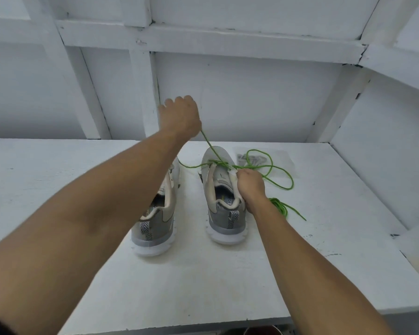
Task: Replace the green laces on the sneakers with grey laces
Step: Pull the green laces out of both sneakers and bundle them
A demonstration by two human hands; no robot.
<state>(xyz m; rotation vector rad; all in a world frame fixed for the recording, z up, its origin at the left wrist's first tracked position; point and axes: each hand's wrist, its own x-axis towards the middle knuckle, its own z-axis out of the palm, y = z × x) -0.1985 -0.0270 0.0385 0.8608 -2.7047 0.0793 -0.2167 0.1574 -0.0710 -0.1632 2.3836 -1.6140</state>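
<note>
A pair of grey mesh sneakers stands side by side on a white painted shelf [203,274], long axes running away from the camera, heels nearest and toes pointing at the panelled wall [252,97]. The left hand [179,114], raised above the toes with fingers curled into a fist, holds a green lace [207,140] that runs taut down to the lowest eyelets of the right sneaker [224,213]. The right hand [250,187] grips that shoe's outer collar, fingers wrapped round the rim. The lace's free length loops across the shelf just right of the shoe. The left sneaker [155,223], partly behind the forearm, shows an open, unlaced throat. Both shoes have white soles, beige collars and chevron-striped heel tabs; the insole print reads only "FO". A second green lace [279,205] lies bunched beside the right wrist. Grey laces in a clear packet [248,158] sit beyond the right shoe's toe.
</note>
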